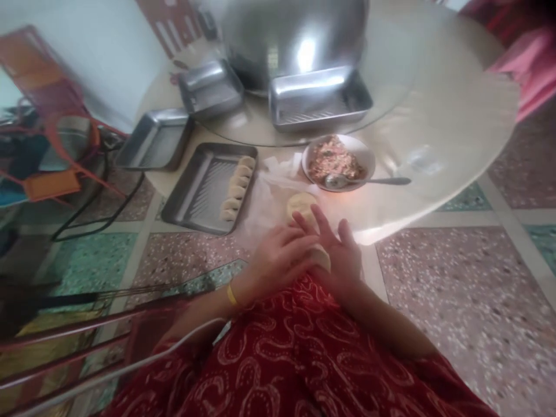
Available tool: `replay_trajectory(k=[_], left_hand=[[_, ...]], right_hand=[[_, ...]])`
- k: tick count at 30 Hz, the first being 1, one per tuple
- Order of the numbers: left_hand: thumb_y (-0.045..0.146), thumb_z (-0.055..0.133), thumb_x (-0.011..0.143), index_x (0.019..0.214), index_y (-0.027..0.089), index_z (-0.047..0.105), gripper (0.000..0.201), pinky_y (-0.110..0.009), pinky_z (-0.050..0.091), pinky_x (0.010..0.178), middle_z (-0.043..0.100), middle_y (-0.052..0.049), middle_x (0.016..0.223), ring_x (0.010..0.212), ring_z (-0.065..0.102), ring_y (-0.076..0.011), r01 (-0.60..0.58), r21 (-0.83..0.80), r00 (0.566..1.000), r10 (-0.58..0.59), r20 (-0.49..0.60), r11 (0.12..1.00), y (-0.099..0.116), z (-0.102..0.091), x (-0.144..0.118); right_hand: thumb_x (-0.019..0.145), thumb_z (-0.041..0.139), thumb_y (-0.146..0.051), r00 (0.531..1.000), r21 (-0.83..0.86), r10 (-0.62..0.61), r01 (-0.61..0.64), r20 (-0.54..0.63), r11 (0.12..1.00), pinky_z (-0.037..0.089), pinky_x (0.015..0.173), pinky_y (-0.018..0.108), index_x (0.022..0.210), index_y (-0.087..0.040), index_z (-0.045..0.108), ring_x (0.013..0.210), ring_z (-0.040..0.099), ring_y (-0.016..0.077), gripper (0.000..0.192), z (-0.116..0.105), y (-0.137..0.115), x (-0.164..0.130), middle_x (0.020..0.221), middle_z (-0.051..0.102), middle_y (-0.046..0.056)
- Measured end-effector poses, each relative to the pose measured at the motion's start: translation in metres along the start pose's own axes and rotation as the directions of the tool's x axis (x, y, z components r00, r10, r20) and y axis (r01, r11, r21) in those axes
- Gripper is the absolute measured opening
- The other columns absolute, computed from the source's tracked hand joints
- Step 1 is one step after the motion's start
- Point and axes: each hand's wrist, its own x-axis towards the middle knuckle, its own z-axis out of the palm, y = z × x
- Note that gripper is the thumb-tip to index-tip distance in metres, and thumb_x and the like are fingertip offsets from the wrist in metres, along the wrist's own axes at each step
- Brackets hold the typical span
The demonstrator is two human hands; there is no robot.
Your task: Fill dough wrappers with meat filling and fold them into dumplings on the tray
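Close to my lap, my left hand point(286, 252) has its fingers curled over a pale dumpling point(320, 258), partly hidden by them. My right hand point(341, 252) is right beside it, fingers spread and stretched out, with the dumpling against its palm. Just past my fingertips lies a round dough wrapper point(301, 202) on a thin plastic sheet point(264, 200). Beyond it stands a white bowl point(368, 159) of minced filling point(332, 159), a metal spoon point(388, 181) resting in it. Left of the sheet, a metal tray point(204, 191) holds a row of several folded dumplings point(237, 188).
Farther metal trays point(154, 145), point(212, 92) and a deep rectangular pan point(321, 104) stand around a large steel pot point(295, 40) on the round table point(460, 116). An orange chair point(52, 185) is at the left. A white cable point(174, 347) runs by my left arm.
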Motion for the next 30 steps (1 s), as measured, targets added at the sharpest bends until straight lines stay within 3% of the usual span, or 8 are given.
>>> replay_trajectory(k=[4, 9, 13, 17, 19, 21, 24, 30], left_hand=[[0.029, 0.057, 0.093, 0.118, 0.016, 0.061, 0.029, -0.033, 0.053, 0.087, 0.067, -0.010, 0.107, 0.100, 0.062, -0.0193, -0.056, -0.047, 0.994, 0.061, 0.094, 0.997, -0.004, -0.014, -0.003], [0.029, 0.055, 0.093, 0.114, 0.018, 0.063, 0.025, -0.035, 0.053, 0.088, 0.065, -0.011, 0.113, 0.102, 0.062, -0.0212, 0.033, -0.096, 0.973, -0.010, 0.229, 0.995, -0.016, -0.030, -0.011], [0.028, 0.059, 0.091, 0.108, 0.020, 0.065, 0.020, -0.032, 0.053, 0.085, 0.066, -0.009, 0.109, 0.099, 0.062, -0.0187, 0.120, -0.295, 0.987, -0.084, 0.134, 0.948, -0.033, -0.039, -0.025], [0.029, 0.064, 0.088, 0.107, 0.023, 0.066, 0.021, -0.022, 0.047, 0.061, 0.065, -0.003, 0.096, 0.070, 0.055, -0.0091, 0.319, -0.463, 0.942, -0.330, 0.059, 0.827, -0.060, -0.065, -0.042], [0.030, 0.065, 0.086, 0.107, 0.022, 0.066, 0.022, -0.022, 0.045, 0.060, 0.065, -0.003, 0.099, 0.067, 0.052, -0.0079, 0.389, -0.406, 0.913, -0.406, 0.048, 0.827, -0.078, -0.086, -0.047], [0.030, 0.066, 0.086, 0.105, 0.022, 0.067, 0.021, -0.023, 0.045, 0.064, 0.065, -0.003, 0.094, 0.072, 0.054, -0.0093, 0.416, -0.251, 0.909, -0.409, 0.083, 0.874, -0.098, -0.107, -0.050], [0.030, 0.064, 0.087, 0.103, 0.020, 0.067, 0.020, -0.023, 0.045, 0.068, 0.064, -0.001, 0.088, 0.072, 0.054, -0.0091, 0.401, -0.064, 0.900, -0.380, 0.214, 0.914, -0.124, -0.128, -0.050], [0.031, 0.058, 0.091, 0.106, 0.021, 0.066, 0.020, -0.025, 0.046, 0.077, 0.066, -0.003, 0.098, 0.087, 0.061, -0.0124, 0.352, 0.005, 0.801, -0.304, 0.516, 0.936, -0.141, -0.125, -0.042]], right_hand=[[0.091, 0.036, -0.063, 0.994, -0.055, 0.110, -0.109, 0.013, 0.992, 0.042, 0.107, 0.051, 0.123, -0.035, 0.060, 0.114, 0.063, 0.0214, 0.049, 0.010, 0.012, 0.009, 0.123, 0.069, 0.003], [0.090, 0.039, -0.063, 0.989, -0.151, 0.146, -0.150, -0.035, 0.977, 0.044, 0.107, 0.049, 0.123, -0.035, 0.061, 0.118, 0.060, 0.0218, 0.049, 0.026, 0.025, 0.017, 0.126, 0.068, 0.003], [0.090, 0.038, -0.064, 0.989, -0.186, 0.146, -0.141, 0.012, 0.972, 0.047, 0.105, 0.050, 0.121, -0.039, 0.061, 0.121, 0.058, 0.0228, 0.046, 0.040, 0.036, 0.023, 0.126, 0.068, -0.001], [0.087, 0.039, -0.067, 0.993, -0.216, 0.108, -0.098, 0.038, 0.972, 0.042, 0.108, 0.052, 0.120, -0.036, 0.062, 0.124, 0.057, 0.0239, 0.050, 0.047, 0.037, 0.024, 0.124, 0.069, 0.000], [0.084, 0.042, -0.070, 0.998, -0.255, 0.061, -0.052, 0.029, 0.966, 0.040, 0.109, 0.053, 0.122, -0.034, 0.062, 0.124, 0.057, 0.0257, 0.055, 0.042, 0.032, 0.022, 0.124, 0.069, 0.003], [0.082, 0.045, -0.070, 1.000, -0.278, -0.030, 0.031, 0.006, 0.960, 0.038, 0.109, 0.054, 0.122, -0.034, 0.062, 0.124, 0.058, 0.0268, 0.057, 0.033, 0.024, 0.021, 0.124, 0.069, 0.004], [0.081, 0.046, -0.070, 0.986, -0.306, -0.162, 0.145, -0.031, 0.941, 0.039, 0.108, 0.054, 0.121, -0.034, 0.063, 0.120, 0.060, 0.0273, 0.057, 0.015, 0.012, 0.019, 0.121, 0.071, 0.004], [0.082, 0.045, -0.068, 0.945, -0.336, -0.310, 0.260, -0.106, 0.905, 0.039, 0.107, 0.054, 0.122, -0.033, 0.063, 0.117, 0.062, 0.0271, 0.056, -0.006, -0.004, 0.016, 0.120, 0.072, 0.006]])
